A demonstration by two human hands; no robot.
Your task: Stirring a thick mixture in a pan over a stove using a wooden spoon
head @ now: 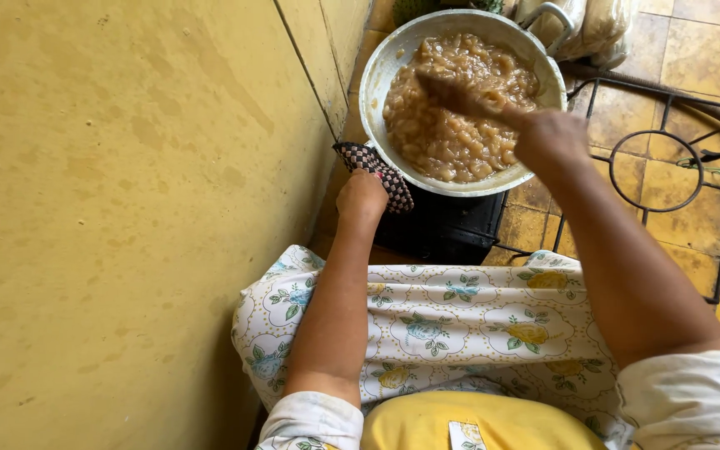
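A wide metal pan (374, 79) full of thick, lumpy brown mash (452, 125) sits on a dark stove (452, 225) below me. My right hand (550, 137) is closed around a wooden spoon (458, 96) whose blade is sunk in the mash. My left hand (362, 198) presses a checkered pot holder (377, 171) against the pan's near left rim.
A yellow wall (127, 208) rises close on the left. A black wire stand (668, 150) lies on the tiled floor (710, 50) to the right. Bagged goods (593, 29) rest behind the pan. A floral apron (460, 325) covers my lap.
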